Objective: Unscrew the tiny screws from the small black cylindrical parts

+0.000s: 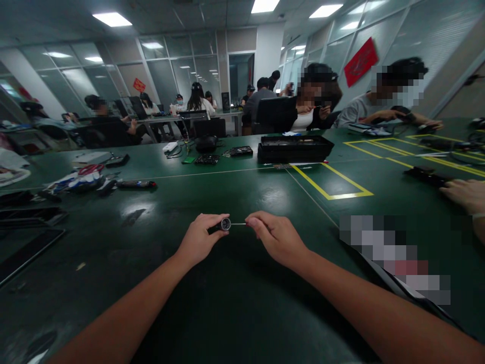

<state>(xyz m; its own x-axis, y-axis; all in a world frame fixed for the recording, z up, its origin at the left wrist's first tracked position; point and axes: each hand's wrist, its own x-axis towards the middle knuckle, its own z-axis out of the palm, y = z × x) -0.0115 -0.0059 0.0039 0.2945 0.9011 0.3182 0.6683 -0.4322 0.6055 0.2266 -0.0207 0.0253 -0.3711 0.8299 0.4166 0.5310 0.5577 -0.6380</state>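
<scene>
My left hand [199,237] grips a small dark cylindrical tool handle [225,224], its round silver end turned toward the camera. My right hand [276,235] pinches a thin metal rod [238,223] that runs sideways between the two hands and meets the handle's end. Both hands hover just above the dark green table [242,298], near its middle in front of me. Most of the handle is hidden inside my left fist.
A black tray [293,148] stands behind yellow floor-style tape lines [329,184]. Tools and scissors [91,177] lie at left, dark flat panels [30,247] at the left edge. Another person's hand [466,194] rests at right. Several people sit at the far side.
</scene>
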